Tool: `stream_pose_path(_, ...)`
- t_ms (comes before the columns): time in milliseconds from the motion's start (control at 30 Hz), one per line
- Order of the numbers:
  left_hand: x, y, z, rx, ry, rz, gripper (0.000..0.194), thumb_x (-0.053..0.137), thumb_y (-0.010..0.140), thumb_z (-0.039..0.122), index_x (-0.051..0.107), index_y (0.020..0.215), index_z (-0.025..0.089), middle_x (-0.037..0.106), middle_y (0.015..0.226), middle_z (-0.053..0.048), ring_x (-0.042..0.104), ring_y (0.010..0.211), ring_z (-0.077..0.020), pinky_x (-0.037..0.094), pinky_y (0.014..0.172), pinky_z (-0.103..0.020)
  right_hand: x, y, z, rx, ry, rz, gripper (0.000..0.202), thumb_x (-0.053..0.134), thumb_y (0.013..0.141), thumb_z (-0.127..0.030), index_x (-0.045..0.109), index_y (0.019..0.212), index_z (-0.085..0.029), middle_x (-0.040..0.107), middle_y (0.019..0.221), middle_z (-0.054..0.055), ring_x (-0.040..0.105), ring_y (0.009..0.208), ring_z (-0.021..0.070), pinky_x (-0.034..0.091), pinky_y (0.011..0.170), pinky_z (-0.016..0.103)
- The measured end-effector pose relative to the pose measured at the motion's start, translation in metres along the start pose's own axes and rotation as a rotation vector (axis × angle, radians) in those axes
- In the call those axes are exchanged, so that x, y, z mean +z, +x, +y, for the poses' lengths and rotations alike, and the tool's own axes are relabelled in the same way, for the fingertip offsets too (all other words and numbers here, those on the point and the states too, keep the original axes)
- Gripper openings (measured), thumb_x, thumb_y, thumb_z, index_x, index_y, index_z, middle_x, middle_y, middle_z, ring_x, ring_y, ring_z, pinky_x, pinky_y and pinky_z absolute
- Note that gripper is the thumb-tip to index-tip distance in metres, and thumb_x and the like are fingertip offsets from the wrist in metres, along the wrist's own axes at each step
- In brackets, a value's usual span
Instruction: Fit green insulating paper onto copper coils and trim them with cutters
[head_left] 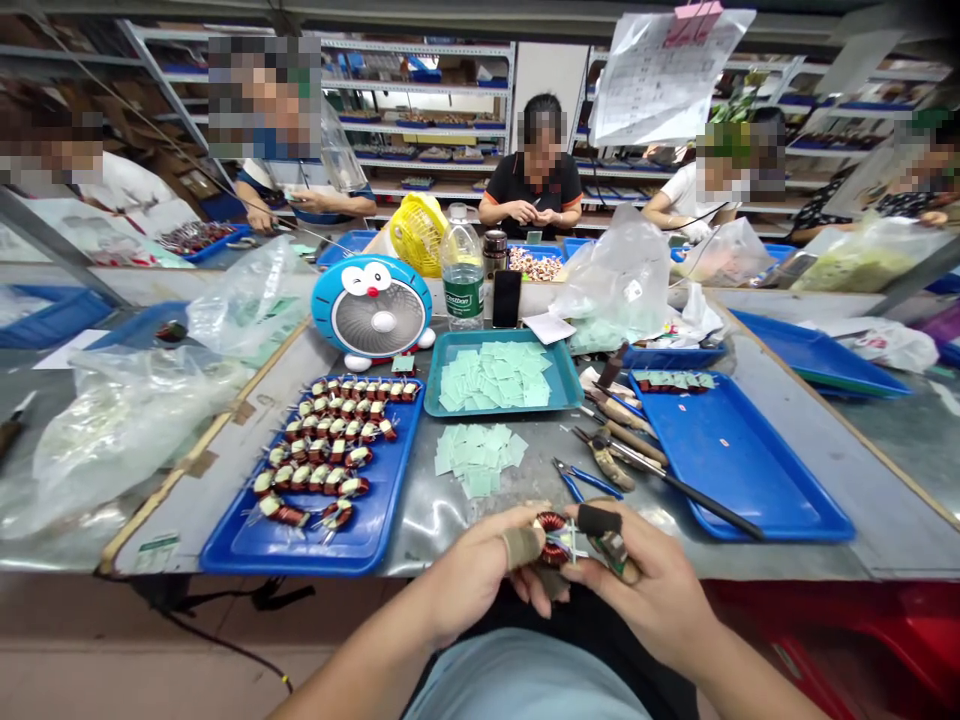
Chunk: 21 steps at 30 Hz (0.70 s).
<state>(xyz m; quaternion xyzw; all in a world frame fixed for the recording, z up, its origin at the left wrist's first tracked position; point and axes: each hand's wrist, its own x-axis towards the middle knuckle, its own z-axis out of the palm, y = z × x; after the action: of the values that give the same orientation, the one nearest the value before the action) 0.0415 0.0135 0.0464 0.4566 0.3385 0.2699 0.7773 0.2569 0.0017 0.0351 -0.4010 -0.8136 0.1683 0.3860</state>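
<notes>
Just past the table's front edge, a toroidal coil (553, 538) wound with reddish copper wire sits between my two hands. My left hand (495, 565) is closed on its left side, with a brown wrap around one finger. Closed at the right side, my right hand (652, 565) pinches where a thin pale piece stands edge-on against the coil; dark wraps cover some of its fingers. Whether that piece is a green card is hard to tell. Ahead lies a loose pile of pale green cards (480, 458), with blue-handled cutters (589, 478) to its right.
A blue tray (375, 535) of coils in rows stands left. A teal tray (506, 404) of cards lies ahead. The right blue tray (765, 470) holds several carded coils. Pliers (611, 460), a long dark rod (712, 505), a fan (375, 312) and a bottle (463, 280) stand around. People sit opposite.
</notes>
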Motion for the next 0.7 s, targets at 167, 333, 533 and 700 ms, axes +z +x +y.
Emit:
stream_pose_path(167, -0.001, -0.002, 0.004, 0.039, 0.099, -0.012, 0.037, 0.060, 0.096, 0.049, 0.066, 0.107, 0.015, 0.066, 0.102, -0.010, 0.065, 0.078, -0.0172, 0.052, 0.073, -0.029, -0.007, -0.001, 0.001, -0.075, -0.066, -0.012, 0.035, 0.070, 0.090, -0.027, 0.061, 0.124, -0.021, 0.064, 0.111, 0.000, 0.061, 0.104, 0.0005, 0.048, 0.092, 0.007)
stream_pose_path(333, -0.001, -0.001, -0.002, 0.038, 0.179, 0.011, 0.032, 0.058, 0.098, 0.045, 0.066, 0.102, 0.014, 0.068, 0.100, -0.011, 0.068, 0.079, -0.0188, 0.053, 0.074, -0.031, -0.013, -0.003, 0.002, -0.127, -0.114, -0.071, 0.032, 0.071, 0.088, -0.024, 0.065, 0.119, -0.019, 0.066, 0.110, 0.002, 0.064, 0.101, 0.0030, 0.051, 0.090, 0.012)
stream_pose_path(533, -0.002, 0.008, -0.014, 0.031, 0.082, 0.015, 0.051, 0.051, 0.098, 0.061, 0.058, 0.114, 0.013, 0.065, 0.080, -0.006, 0.061, 0.064, -0.0142, 0.048, 0.065, -0.028, 0.004, -0.015, 0.004, 0.418, 0.209, -0.036, 0.047, 0.073, 0.086, -0.043, 0.067, 0.126, -0.019, 0.065, 0.122, 0.006, 0.067, 0.109, 0.0090, 0.056, 0.095, 0.015)
stream_pose_path(700, -0.010, 0.007, -0.021, 0.066, 0.101, 0.219, 0.044, 0.047, 0.102, 0.056, 0.056, 0.117, 0.015, 0.066, 0.086, -0.005, 0.061, 0.074, -0.0150, 0.046, 0.073, -0.030, 0.027, -0.049, -0.007, 1.254, 0.960, 0.079, 0.086, 0.083, 0.069, -0.059, 0.054, 0.135, -0.012, 0.062, 0.124, 0.015, 0.069, 0.094, 0.0149, 0.060, 0.083, 0.026)
